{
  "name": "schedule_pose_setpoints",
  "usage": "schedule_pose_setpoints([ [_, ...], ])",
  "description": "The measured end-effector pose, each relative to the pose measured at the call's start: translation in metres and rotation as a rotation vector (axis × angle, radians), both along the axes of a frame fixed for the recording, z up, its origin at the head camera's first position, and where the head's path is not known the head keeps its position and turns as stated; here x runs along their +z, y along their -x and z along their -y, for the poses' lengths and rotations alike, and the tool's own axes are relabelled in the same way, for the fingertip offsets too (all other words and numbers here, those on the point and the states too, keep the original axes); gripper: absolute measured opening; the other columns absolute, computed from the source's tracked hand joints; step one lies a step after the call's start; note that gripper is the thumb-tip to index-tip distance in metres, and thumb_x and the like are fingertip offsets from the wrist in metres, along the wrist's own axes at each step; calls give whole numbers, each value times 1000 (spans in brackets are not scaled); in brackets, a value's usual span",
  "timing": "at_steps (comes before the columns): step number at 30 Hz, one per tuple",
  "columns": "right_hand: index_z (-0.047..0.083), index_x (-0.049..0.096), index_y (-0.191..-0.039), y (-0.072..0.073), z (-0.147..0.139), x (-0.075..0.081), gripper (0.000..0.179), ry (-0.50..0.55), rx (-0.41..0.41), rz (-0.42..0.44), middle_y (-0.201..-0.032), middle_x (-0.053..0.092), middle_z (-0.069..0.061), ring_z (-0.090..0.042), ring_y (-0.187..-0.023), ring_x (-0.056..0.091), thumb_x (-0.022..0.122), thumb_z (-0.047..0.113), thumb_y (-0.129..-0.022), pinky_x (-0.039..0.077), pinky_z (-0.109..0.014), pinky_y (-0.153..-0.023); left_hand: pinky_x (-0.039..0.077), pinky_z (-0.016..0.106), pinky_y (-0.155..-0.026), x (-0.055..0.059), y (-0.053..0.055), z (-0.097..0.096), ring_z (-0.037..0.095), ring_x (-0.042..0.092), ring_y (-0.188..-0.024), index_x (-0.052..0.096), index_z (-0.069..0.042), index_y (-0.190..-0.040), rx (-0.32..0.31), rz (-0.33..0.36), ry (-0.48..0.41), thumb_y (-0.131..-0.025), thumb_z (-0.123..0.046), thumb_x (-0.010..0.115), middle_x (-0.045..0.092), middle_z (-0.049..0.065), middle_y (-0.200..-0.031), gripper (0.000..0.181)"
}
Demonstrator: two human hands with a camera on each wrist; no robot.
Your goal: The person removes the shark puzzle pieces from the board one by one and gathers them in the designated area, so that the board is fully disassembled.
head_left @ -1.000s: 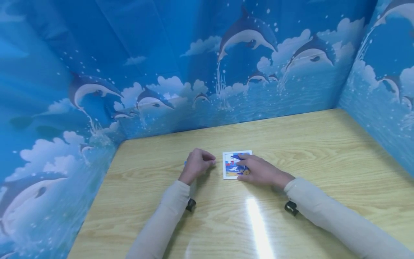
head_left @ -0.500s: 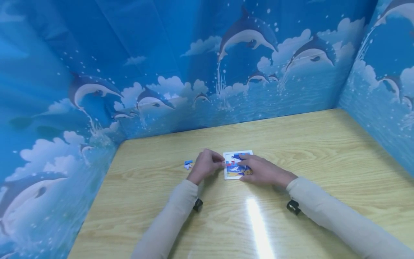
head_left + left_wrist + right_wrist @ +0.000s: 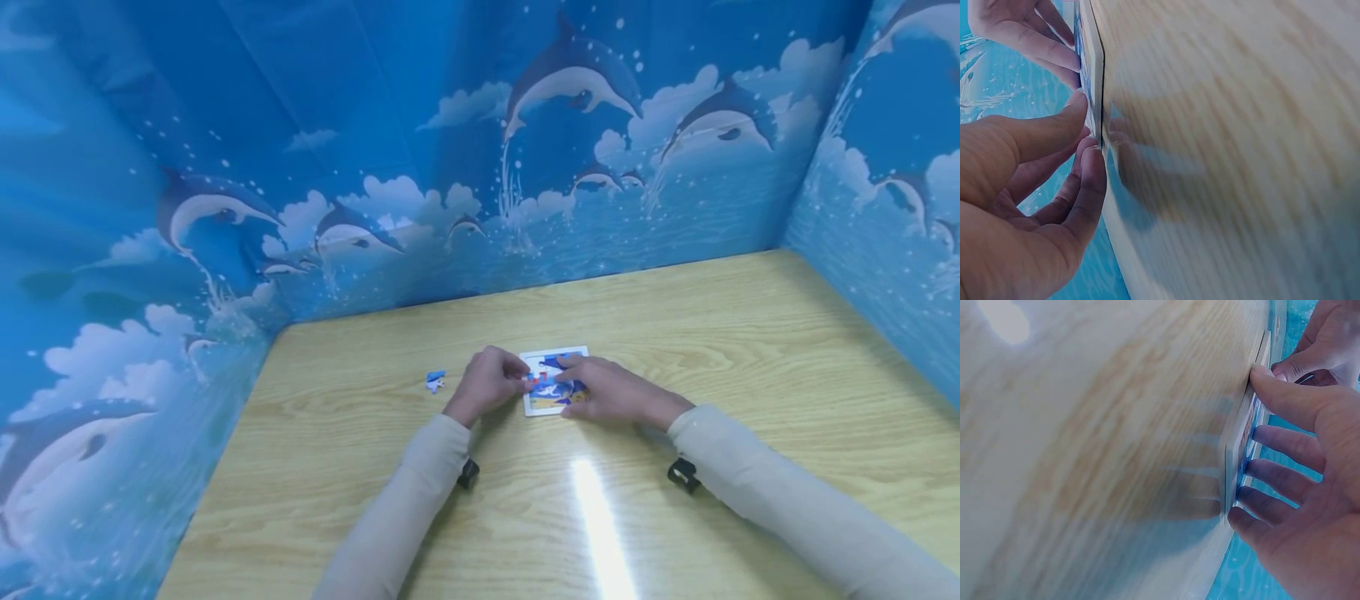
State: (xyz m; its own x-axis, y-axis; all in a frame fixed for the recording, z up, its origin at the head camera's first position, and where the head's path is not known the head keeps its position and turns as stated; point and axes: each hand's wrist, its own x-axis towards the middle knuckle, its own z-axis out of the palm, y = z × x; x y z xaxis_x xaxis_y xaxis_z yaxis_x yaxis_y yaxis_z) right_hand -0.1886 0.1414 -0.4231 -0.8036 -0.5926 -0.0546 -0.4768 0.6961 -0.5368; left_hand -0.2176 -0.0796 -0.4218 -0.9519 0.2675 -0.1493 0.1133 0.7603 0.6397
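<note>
A small jigsaw puzzle [image 3: 552,392] in a white frame lies flat on the table, with a sea picture in blue, red and yellow. White backing shows in its upper left part. My left hand [image 3: 489,385] is at the frame's left side, thumb and fingertips together on a small puzzle piece [image 3: 1280,377], mostly hidden by the fingers. My right hand [image 3: 617,392] rests on the puzzle's right part. In the right wrist view, its fairly straight, spread fingers [image 3: 1285,445] touch the picture and right edge, and the thumb lies at the near edge.
A loose blue and white puzzle piece [image 3: 436,382] lies on the wooden table [image 3: 360,467], left of the left hand. Blue dolphin-print sheets [image 3: 420,167] stand along the table's back, left and right sides. A bright light reflection crosses the near tabletop.
My left hand has moved right, from beside the puzzle onto its left edge, uncovering the loose piece behind it. My right hand stays on the puzzle, which has shifted slightly right.
</note>
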Motion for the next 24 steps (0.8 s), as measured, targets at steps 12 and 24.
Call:
schedule_pose_setpoints([
  [12, -4, 62, -131, 0, -1, 0, 54, 6, 11, -24, -152, 41, -28, -47, -141, 38, 79, 25, -89, 30, -61, -113, 54, 30, -77, 0, 3, -4, 13, 63, -80, 78, -10, -98, 20, 15, -20, -81, -13, 86, 71, -2, -85, 20],
  [24, -3, 63, -130, 2, -1, -4, 53, 15, 27, -47, -150, 43, -28, -48, -139, 39, 79, 25, -89, 32, -62, -112, 53, 28, -75, 0, 5, -4, 13, 61, -77, 76, -7, -96, -2, 14, -19, -79, -7, 86, 67, -1, -81, 20],
])
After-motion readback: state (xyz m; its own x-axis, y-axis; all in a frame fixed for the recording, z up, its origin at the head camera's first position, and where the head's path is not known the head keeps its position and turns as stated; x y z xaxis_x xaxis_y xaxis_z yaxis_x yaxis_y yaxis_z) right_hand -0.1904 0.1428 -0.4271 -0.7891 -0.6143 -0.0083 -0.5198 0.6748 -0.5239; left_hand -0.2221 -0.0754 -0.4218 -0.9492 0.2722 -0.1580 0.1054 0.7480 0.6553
